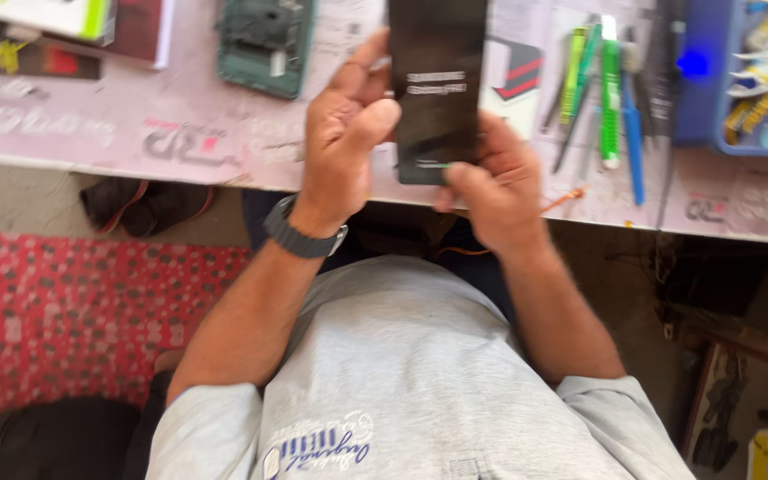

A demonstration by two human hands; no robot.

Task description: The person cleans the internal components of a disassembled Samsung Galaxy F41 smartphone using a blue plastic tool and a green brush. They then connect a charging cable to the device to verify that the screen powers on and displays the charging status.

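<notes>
Holding a flat black panel (pixel 436 84) up over the edge of the counter (pixel 180 124), both hands are closed on it. The left hand (pixel 344 133) grips its left edge, with the thumb pressed on the front and the fingers curled behind. The right hand (pixel 495 187) pinches the bottom corner on the right side, thumb on the front near the lower edge. Both hands sit close together at the lower half of the panel, so neither is really nearer than the other.

The panel is long and thin. Its long side runs away from the person, pointing up toward the far side of the counter, and the top end goes out of view. It looks dark and shiny, with some small pale print in the middle. It is a bit blurry.

On the counter just left of the panel lies a green phone frame (pixel 266 44). To the right lie some green and blue tools (pixel 611 89) and a blue tray (pixel 740 89). A dark watch (pixel 300 236) is on the left wrist.
</notes>
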